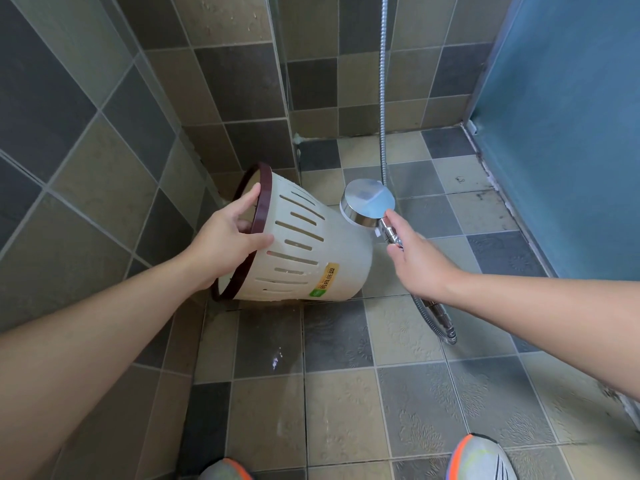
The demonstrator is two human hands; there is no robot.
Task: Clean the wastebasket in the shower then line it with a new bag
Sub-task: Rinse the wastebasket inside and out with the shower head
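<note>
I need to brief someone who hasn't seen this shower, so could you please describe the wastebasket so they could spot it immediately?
Look to the corner where the grey-and-tan tiled wall meets the tiled floor. There the cream slotted plastic wastebasket is tipped on its side, held at its rim by the left hand. Its dark maroon rim band and yellow-green label set it apart from the chrome shower head beside it.

Two grey and orange shoes (481,460) are standing on the checkered tile floor (346,403); a blue panel (568,133) is running along the right beside tiled walls (104,133)
</note>
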